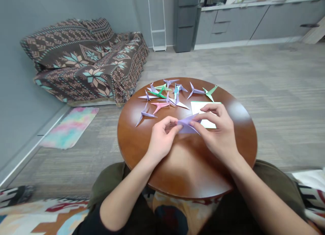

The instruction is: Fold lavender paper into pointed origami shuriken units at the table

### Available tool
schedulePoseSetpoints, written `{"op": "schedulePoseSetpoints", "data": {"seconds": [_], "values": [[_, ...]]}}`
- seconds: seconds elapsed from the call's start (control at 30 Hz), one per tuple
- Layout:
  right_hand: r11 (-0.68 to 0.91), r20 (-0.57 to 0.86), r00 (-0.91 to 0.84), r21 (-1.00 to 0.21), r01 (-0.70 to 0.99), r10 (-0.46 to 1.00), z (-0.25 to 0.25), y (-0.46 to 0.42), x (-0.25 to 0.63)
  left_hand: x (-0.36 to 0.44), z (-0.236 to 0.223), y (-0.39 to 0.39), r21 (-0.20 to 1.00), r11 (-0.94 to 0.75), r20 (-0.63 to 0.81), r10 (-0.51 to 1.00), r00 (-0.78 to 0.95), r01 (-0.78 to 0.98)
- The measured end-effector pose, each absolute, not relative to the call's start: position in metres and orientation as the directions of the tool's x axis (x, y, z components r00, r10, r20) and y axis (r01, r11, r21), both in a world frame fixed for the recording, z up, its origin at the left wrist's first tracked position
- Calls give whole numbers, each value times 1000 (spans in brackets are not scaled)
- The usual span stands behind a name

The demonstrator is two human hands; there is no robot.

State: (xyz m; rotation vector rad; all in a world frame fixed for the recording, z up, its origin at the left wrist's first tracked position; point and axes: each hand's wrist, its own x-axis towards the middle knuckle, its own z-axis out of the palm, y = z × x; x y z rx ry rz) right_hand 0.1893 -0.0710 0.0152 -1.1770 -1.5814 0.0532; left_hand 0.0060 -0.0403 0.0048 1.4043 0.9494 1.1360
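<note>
Between my two hands is a purple sheet of origami paper, partly folded, held over the middle of the round table. My left hand pinches its left end between thumb and fingers. The thumb and index finger of my right hand grip its right side, the other fingers curled above. Partly hidden under my right hand lies a stack of white paper with a green edge. Beyond my hands are several folded paper pieces, among them a pink one, a green one and a purple one nearest on the left.
The round brown wooden table stands at my knees. A sofa with a patterned cover is at the far left, a pastel mat on the floor beside it. Grey cabinets line the back wall.
</note>
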Motion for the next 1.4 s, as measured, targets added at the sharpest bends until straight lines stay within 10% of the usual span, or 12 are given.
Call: {"op": "schedulePoseSetpoints", "data": {"seconds": [0.5,1.4], "values": [[380,442,121,-859,343,889,18,-74,191,6,9,-42,980,-199,196,972,130,14],[349,394,209,-910,224,895,17,-75,187,5,7,-46,992,-125,106,913,394,23]]}}
